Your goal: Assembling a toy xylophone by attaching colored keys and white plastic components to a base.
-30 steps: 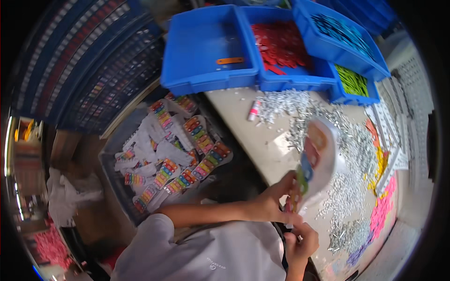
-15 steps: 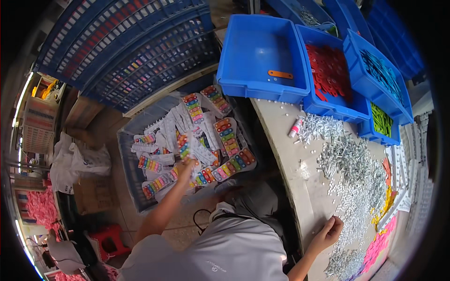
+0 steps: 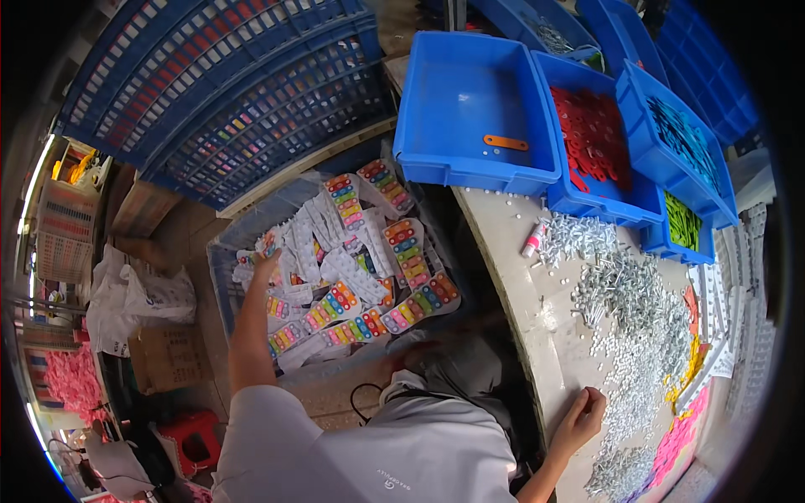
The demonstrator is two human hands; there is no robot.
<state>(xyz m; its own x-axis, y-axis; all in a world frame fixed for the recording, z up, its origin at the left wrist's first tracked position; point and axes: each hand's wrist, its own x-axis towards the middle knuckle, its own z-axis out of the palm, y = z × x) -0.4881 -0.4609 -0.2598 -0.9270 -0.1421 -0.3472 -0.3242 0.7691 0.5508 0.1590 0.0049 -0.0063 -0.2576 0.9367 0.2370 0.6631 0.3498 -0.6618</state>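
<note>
My left hand (image 3: 266, 256) reaches into the far left part of a plastic crate (image 3: 223, 293) on the floor, its fingers closed on a small toy xylophone (image 3: 270, 241) with coloured bars, partly hidden by the hand. More toy xylophones (image 3: 407, 251) lie heaped there, some with bars up, others showing white undersides. My right hand (image 3: 584, 415) rests on the worktable (image 3: 549, 318) with curled fingers. It lies beside a spread of silvery pins (image 3: 629, 293) and small white pieces (image 3: 625, 394); whatever may be inside its fingers is hidden.
Blue bins stand at the table's far end: one with an orange bar (image 3: 506, 142), others with red bars (image 3: 591, 138), teal bars (image 3: 683, 142) and green bars (image 3: 682, 222). Tall blue crates (image 3: 251, 109) rise behind the floor crate. A red stool (image 3: 189, 440) stands at lower left.
My left hand has moved left and farther away, from the crate's middle to its far left. A xylophone now lies bars up where the hand was. My right hand has barely moved.
</note>
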